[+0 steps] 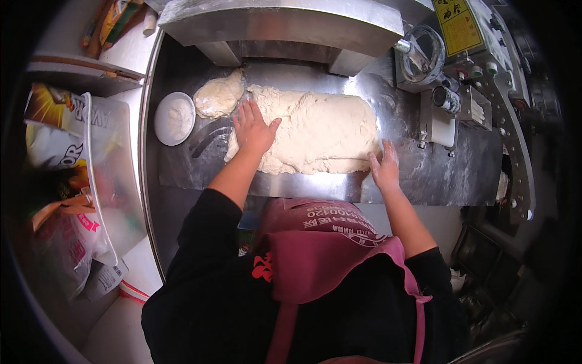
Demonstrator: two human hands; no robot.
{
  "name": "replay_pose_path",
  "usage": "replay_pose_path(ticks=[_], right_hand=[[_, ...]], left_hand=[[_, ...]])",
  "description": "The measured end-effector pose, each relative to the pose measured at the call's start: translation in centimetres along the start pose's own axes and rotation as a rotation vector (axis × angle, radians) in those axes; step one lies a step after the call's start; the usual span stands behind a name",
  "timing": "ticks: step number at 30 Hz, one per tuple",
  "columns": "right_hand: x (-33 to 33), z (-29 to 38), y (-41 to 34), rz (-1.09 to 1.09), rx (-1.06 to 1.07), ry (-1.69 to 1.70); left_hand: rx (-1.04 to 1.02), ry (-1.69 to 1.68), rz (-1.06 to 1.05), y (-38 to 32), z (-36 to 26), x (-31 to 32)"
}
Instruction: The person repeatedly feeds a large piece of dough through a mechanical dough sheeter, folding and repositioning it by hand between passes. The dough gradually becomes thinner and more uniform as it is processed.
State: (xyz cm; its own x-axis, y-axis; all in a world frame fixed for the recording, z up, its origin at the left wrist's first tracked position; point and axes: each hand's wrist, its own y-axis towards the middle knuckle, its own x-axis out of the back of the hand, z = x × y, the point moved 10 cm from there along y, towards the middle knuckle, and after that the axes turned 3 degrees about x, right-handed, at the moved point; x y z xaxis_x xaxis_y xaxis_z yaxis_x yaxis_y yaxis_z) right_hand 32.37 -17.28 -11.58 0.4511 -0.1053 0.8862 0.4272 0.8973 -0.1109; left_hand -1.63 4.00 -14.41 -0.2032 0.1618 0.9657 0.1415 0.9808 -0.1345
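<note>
A large, flat slab of pale dough [318, 129] lies on the steel worktable [409, 182] in front of me. My left hand [253, 127] rests palm down on the slab's left end, fingers and thumb spread. At the slab's lower right corner is my right hand [385, 166], thumb and fingers apart, its thumb touching the dough's edge. A smaller lump of dough [219, 96] sits just beyond the left end of the slab. Left of it stands a white bowl [174, 119] with flour in it.
A steel machine housing [282, 20] spans the table's far side. At the right stand a handwheel [423, 52] and a control box with a yellow label [458, 25]. A translucent plastic bin [111, 177] holding bags is on the left, past the table's raised edge.
</note>
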Motion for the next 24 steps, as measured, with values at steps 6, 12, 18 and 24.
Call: replay_pose_path(ticks=[6, 12, 18, 24], right_hand=[[-2.7, -0.1, 4.4, 0.022, -0.134, 0.156], [-4.4, -3.2, 6.1, 0.132, -0.503, 0.303], [-6.3, -1.7, 6.6, 0.528, -0.630, 0.772], [-7.2, 2.4, 4.2, 0.709, -0.409, 1.174]], left_hand=[[0.086, 0.041, 0.135, 1.6, 1.1, -1.3], [0.137, 0.072, 0.229, 3.2, 0.8, -1.0], [0.148, -0.545, 0.233, 1.2, 7.0, 0.6], [0.371, -0.530, 0.539, 0.1, 11.1, -3.2]])
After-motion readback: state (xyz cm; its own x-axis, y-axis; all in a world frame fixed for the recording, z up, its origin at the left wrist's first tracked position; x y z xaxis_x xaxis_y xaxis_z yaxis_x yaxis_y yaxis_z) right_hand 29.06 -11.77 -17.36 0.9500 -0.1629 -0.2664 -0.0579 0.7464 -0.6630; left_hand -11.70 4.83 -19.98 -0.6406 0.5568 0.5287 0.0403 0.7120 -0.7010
